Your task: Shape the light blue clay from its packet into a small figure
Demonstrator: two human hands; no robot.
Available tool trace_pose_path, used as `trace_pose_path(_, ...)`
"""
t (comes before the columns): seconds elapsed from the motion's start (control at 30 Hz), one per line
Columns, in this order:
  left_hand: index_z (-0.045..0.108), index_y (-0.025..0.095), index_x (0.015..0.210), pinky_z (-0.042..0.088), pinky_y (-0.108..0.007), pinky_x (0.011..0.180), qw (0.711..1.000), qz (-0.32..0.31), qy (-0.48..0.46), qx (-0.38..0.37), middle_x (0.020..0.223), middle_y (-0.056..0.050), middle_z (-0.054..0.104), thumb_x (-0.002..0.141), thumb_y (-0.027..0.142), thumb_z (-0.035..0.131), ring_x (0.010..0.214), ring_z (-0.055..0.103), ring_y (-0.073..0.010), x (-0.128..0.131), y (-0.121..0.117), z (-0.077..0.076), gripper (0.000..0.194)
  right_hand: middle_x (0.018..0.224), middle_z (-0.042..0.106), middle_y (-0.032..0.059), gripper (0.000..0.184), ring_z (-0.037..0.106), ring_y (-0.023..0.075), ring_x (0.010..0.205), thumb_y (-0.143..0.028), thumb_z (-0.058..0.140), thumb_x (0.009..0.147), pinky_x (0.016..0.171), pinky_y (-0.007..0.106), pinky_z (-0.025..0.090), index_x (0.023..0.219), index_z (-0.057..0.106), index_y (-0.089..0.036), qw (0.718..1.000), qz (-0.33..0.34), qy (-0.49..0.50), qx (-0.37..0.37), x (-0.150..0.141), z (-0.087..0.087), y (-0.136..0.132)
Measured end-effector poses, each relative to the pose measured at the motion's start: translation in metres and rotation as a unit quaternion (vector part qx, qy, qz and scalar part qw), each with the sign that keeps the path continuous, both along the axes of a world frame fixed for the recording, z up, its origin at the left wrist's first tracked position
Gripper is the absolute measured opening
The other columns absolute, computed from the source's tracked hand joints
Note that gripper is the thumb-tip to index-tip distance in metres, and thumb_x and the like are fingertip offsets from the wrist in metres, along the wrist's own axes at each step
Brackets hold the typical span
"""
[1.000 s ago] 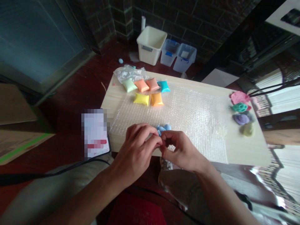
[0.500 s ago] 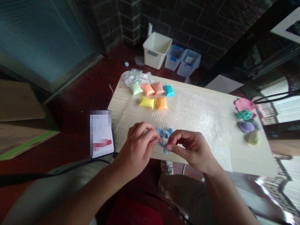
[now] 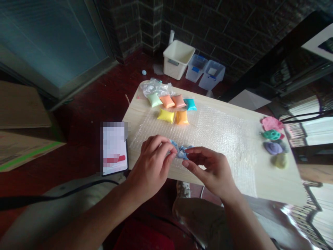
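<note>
Head view: a blue piece (image 3: 182, 153) lay between the left hand (image 3: 154, 161), pinching it, and the right hand (image 3: 214, 170) (finger and thumb parted).

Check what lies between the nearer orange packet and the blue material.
Only bubble wrap shows between the orange packet and the blue material in the head view.

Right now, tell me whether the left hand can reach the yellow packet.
Likely yes: only bubble wrap lies between the left hand and the yellow packet, though the hand holds a blue piece.
</note>
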State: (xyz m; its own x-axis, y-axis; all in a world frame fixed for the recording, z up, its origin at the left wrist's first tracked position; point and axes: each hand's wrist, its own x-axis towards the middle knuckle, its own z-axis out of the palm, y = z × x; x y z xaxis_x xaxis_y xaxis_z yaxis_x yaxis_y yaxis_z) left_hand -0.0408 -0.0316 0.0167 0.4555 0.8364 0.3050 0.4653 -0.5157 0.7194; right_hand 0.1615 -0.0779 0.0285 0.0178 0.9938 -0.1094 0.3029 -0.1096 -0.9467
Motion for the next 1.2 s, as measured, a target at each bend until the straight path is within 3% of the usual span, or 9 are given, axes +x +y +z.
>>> trace_pose_path(0.2, 0.060, 0.020, 0.096, 0.050, -0.039, 0.089, 0.999, -0.019, -0.018, -0.030, 0.099, -0.005, 0.066, 0.104, 0.016, 0.052, 0.097, 0.062, -0.0218, 0.004, -0.004, 0.000, 0.011, 0.079, 0.080, 0.0049, 0.023, 0.077, 0.0192, 0.065, -0.032, 0.086, 0.082, 0.062, 0.031, 0.064, 0.098, 0.079, -0.017, 0.990, -0.036, -0.109, 0.080, -0.009, -0.004, -0.003)
trace_pose_path(0.4, 0.068, 0.020, 0.099, 0.054, -0.033, 0.084, 0.983, -0.060, -0.085, -0.151, 0.097, -0.003, 0.073, 0.101, 0.017, 0.057, 0.095, 0.069, -0.0187, 0.003, -0.003, 0.003, 0.011, 0.084, 0.081, 0.0047, 0.013, 0.077, 0.0192, 0.069, -0.023, 0.078, 0.086, 0.064, 0.031, 0.063, 0.098, 0.079, -0.018, 0.984, 0.014, -0.136, 0.114, -0.009, 0.002, -0.003)
trace_pose_path(0.57, 0.073, 0.020, 0.094, 0.056, -0.032, 0.082, 0.971, -0.062, -0.098, -0.208, 0.094, -0.003, 0.078, 0.100, 0.022, 0.061, 0.090, 0.072, -0.0187, 0.005, -0.002, 0.006, 0.013, 0.082, 0.080, 0.0036, 0.020, 0.076, 0.0189, 0.067, -0.017, 0.069, 0.086, 0.064, 0.031, 0.061, 0.102, 0.079, -0.020, 0.971, 0.038, -0.183, 0.147, -0.011, 0.005, -0.005)
trace_pose_path(0.93, 0.065, 0.019, 0.091, 0.051, -0.034, 0.082, 0.994, -0.057, -0.035, -0.084, 0.091, -0.003, 0.071, 0.100, 0.014, 0.058, 0.089, 0.067, -0.0194, 0.009, -0.009, 0.002, 0.013, 0.081, 0.080, 0.0025, 0.025, 0.074, 0.0166, 0.066, -0.012, 0.061, 0.084, 0.063, 0.028, 0.056, 0.097, 0.082, -0.020, 0.973, 0.064, -0.177, 0.136, -0.011, 0.008, -0.003)
trace_pose_path(1.2, 0.067, 0.020, 0.092, 0.052, -0.032, 0.079, 0.987, -0.030, -0.062, -0.143, 0.092, -0.004, 0.073, 0.099, 0.017, 0.059, 0.089, 0.069, -0.0195, 0.008, -0.009, 0.002, 0.011, 0.087, 0.082, 0.0051, 0.033, 0.075, 0.0178, 0.072, -0.014, 0.058, 0.089, 0.066, 0.030, 0.058, 0.110, 0.083, -0.018, 0.991, 0.051, -0.093, 0.079, -0.010, 0.009, -0.003)
